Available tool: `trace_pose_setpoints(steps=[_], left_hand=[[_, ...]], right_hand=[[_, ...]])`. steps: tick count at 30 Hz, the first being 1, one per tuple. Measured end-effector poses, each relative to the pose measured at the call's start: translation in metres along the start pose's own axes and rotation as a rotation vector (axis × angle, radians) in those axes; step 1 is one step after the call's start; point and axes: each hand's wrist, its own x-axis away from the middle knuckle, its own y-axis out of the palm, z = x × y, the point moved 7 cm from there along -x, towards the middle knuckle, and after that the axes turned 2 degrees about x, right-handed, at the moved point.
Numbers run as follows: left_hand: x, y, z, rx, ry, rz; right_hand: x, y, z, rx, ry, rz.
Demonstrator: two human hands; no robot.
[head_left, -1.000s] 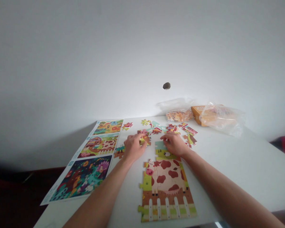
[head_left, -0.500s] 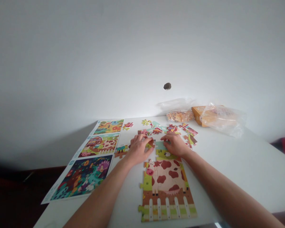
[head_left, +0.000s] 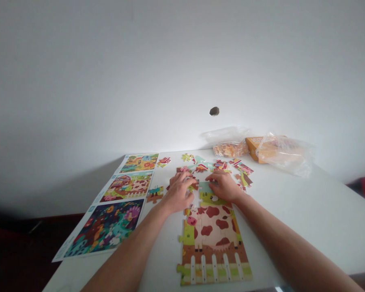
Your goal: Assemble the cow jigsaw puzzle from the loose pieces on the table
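Observation:
A partly joined jigsaw puzzle (head_left: 214, 231) with a spotted cow and a white fence lies in front of me. My left hand (head_left: 179, 192) is beyond its upper left corner, fingers bent around a brown puzzle piece (head_left: 195, 185) that is mostly hidden beneath them. At the puzzle's far edge, my right hand (head_left: 225, 185) rests with curled fingers on a light blue and green piece (head_left: 205, 187). A loose piece with a teal figure (head_left: 155, 194) lies left of my left hand.
Several loose pieces (head_left: 200, 167) are scattered beyond my hands. On the left lies a sheet (head_left: 142, 205) with three printed pictures. At the back stand a bag of pieces (head_left: 230, 149) and an orange box (head_left: 255, 148) partly under clear plastic (head_left: 292, 156), by the wall (head_left: 170, 81).
My left hand has shifted slightly and its fingers now cover more of the brown piece. My right hand stays almost in the same place.

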Motion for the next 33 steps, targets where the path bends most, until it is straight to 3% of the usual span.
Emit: trace_pose_setpoints(steps=[18, 27, 33], left_hand=[[-0.001, 0.003, -0.016, -0.074, -0.13, 0.072], [0.0, 0.0, -0.02, -0.123, -0.189, 0.105], [0.001, -0.002, -0.027, -0.152, -0.251, 0.116]], right_hand=[[0.003, 0.001, -0.005, 0.029, -0.005, -0.059], [0.011, 0.002, -0.035, 0.032, -0.167, -0.258], [0.011, 0.004, -0.034, 0.015, -0.174, -0.247]])
